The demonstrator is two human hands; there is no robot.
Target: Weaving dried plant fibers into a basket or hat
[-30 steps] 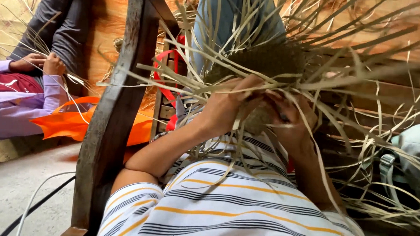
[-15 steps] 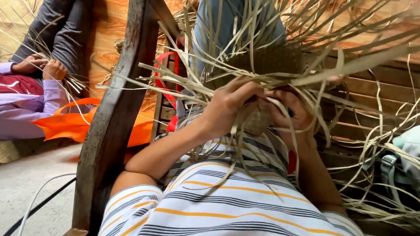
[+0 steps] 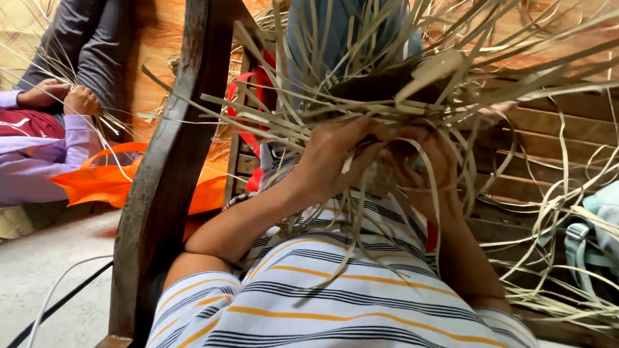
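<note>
Woven piece [image 3: 382, 177] gripped by left hand [image 3: 338, 154] and right hand [image 3: 421, 161]; small core woven, long loose strips [image 3: 369, 79] above piece left unwoven.

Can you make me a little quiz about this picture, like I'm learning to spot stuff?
1. True or false: both of the person's hands are among the thin pale straw-like weaving strips.
2. What colour is the flat plastic bag beside the dark wooden post?
A. green
B. orange
C. black
3. What are the other person's hands, far off to the side, touching?

Key
1. True: the left hand and the right hand are both gripping the strips in front of the striped shirt.
2. B
3. More thin pale strips.
</note>
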